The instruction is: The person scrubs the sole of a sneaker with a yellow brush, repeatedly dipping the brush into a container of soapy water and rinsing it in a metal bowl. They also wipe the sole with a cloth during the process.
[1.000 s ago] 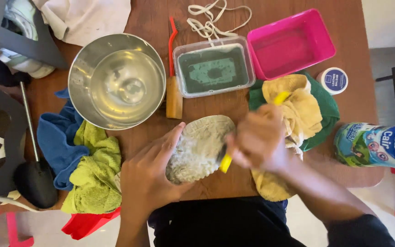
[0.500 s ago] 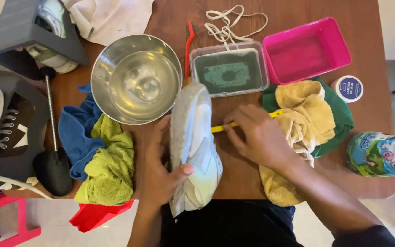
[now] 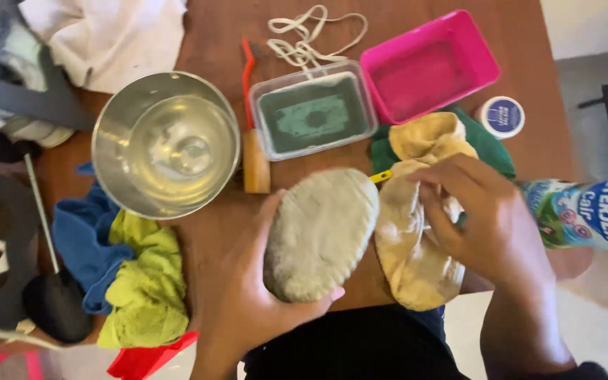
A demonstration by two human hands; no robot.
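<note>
Cluttered wooden bench (image 3: 212, 232), shoe cleaning in hand.

Nearest, left hand (image 3: 248, 309) closed round a shoe (image 3: 321, 232), grip cupping it from below with the dirty sole turned up, seemingly to present it for scrubbing. Right hand (image 3: 490, 225) just beside it, fingers curled on a yellow brush handle (image 3: 381, 176) and resting over a tan cloth (image 3: 413, 260), probably laid there to catch dirt. Left of these, yellow-green rag (image 3: 146, 288) on blue rag (image 3: 82, 246), dark long-handled tool (image 3: 54, 302). Farther off, steel bowl (image 3: 167, 144) of clear water, wooden brush (image 3: 255, 162) with red handle, clear tub (image 3: 314, 116) of green paste, within easy reach. Farthest, pink tray (image 3: 431, 63), white laces (image 3: 311, 35), small round tin (image 3: 502, 117); detergent pouch (image 3: 592, 211) at right edge.
</note>
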